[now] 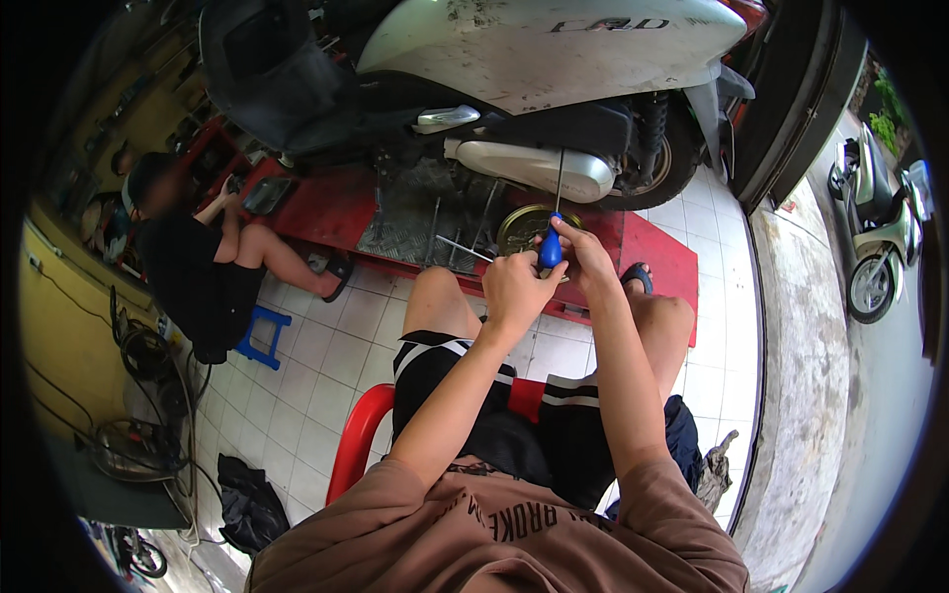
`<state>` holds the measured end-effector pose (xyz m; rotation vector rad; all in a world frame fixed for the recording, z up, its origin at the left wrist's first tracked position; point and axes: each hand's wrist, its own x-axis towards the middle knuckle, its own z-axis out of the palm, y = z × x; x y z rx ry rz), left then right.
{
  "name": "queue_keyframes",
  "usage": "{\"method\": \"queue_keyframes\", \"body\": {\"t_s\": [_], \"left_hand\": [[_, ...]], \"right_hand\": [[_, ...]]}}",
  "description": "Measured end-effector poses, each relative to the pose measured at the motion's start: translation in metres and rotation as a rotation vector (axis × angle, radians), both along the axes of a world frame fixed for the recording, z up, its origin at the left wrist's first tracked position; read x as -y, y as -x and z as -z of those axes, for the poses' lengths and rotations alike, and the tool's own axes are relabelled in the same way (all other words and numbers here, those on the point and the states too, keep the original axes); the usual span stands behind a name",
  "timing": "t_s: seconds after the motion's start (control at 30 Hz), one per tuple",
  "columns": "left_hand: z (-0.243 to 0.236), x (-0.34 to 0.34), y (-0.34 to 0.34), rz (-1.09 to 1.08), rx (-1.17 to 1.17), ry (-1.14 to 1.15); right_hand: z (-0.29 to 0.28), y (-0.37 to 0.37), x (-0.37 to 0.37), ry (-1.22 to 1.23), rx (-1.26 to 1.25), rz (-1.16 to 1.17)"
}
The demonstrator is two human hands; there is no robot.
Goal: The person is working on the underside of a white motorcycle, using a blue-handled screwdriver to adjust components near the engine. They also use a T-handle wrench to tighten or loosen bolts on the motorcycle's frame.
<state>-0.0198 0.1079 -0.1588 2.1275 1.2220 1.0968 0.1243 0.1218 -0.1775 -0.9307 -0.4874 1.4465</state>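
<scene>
My right hand (pixel 579 252) grips a blue-handled screwdriver (pixel 551 247), its long shaft pointing up toward the silver side cover (pixel 529 168) under the scooter (pixel 539 49); whether the tip touches it, I cannot tell. My left hand (pixel 517 285) is closed at the handle's lower end, fingers partly hidden. A silver rod (pixel 460 247) reaches toward its knuckles; I cannot tell if it is held. Behind my hands sits a round brass-coloured tray (pixel 519 219) with small items, on the red lift platform (pixel 662 267) beside several upright metal rods (pixel 484 222).
A person in dark clothes (pixel 188 257) sits at the left on a blue stool (pixel 264 336), hands near a small tray. I sit on a red chair (pixel 351 440). Cables and equipment (pixel 143 346) line the left wall. A doorway sill (pixel 791 395) and a parked scooter (pixel 875 237) are at the right.
</scene>
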Motion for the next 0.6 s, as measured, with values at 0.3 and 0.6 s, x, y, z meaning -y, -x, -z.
{"method": "queue_keyframes", "body": {"t_s": [0.3,0.6], "left_hand": [[0.020,-0.009,-0.004,0.158,0.232,0.349],[0.025,-0.009,0.002,0.742,1.399,1.577]], "right_hand": [[0.013,-0.002,-0.008,0.042,-0.141,0.001],[0.011,0.003,-0.007,-0.109,-0.122,-0.079]]}}
